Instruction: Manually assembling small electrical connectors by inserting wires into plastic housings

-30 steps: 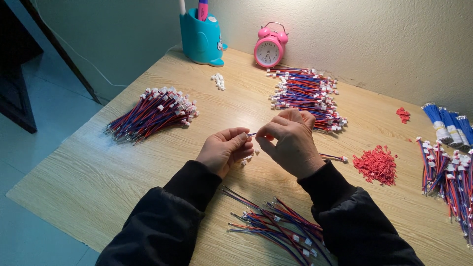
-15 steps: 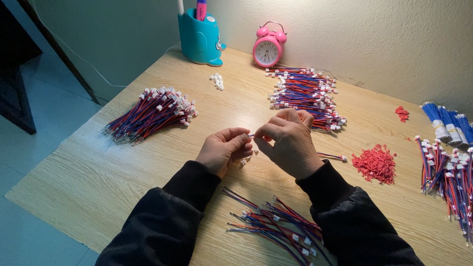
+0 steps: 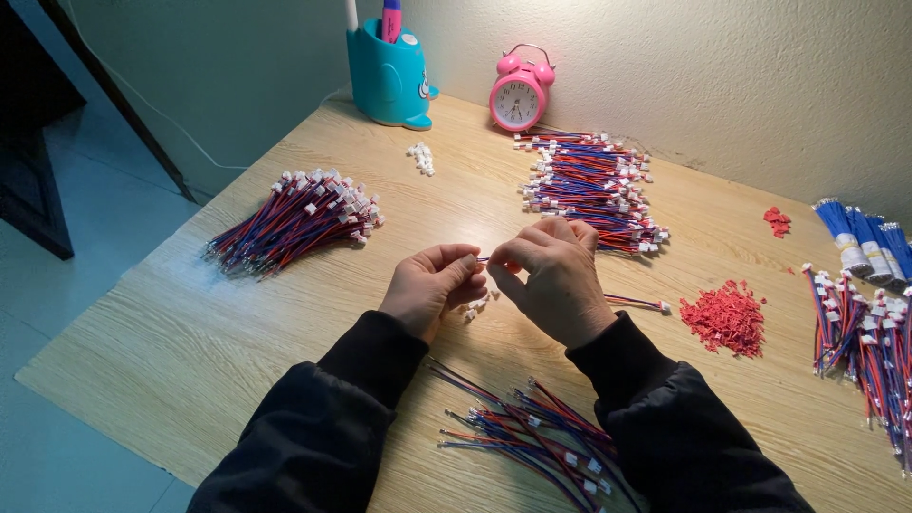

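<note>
Over on the left of the wooden table (image 3: 171,351) lies a fanned bundle of red and blue wires (image 3: 290,220), each tipped with a small white connector at its upper right end. Behind it, near the wall, stands a teal pen holder (image 3: 388,81); a pink pen and a white stick poke out of its top, and what else it holds is hidden. Just in front of the holder sits a little cluster of loose white connectors (image 3: 420,158).

In the middle, the left hand (image 3: 433,287) is curled, fingers pinched together on something small. The right hand (image 3: 556,277) meets it, thumb and forefinger pressed to a tiny wire end (image 3: 483,258) that shows between the two hands, above the table's centre. A few white connectors (image 3: 478,303) lie on the table right under the hands. Nearer the person, between the black sleeves, is a loose heap of wires (image 3: 532,442).

Behind the hands a pink alarm clock (image 3: 519,93) stands by the wall, and a large pile of finished wires (image 3: 594,188) spreads in front of it. One single wire (image 3: 635,303) lies just beside the right wrist.

Further right there is a mound of red bits (image 3: 728,316), a smaller red scatter (image 3: 777,221) beyond it, then blue bound bundles (image 3: 860,242) and more wires (image 3: 869,356) at the table's right edge.
</note>
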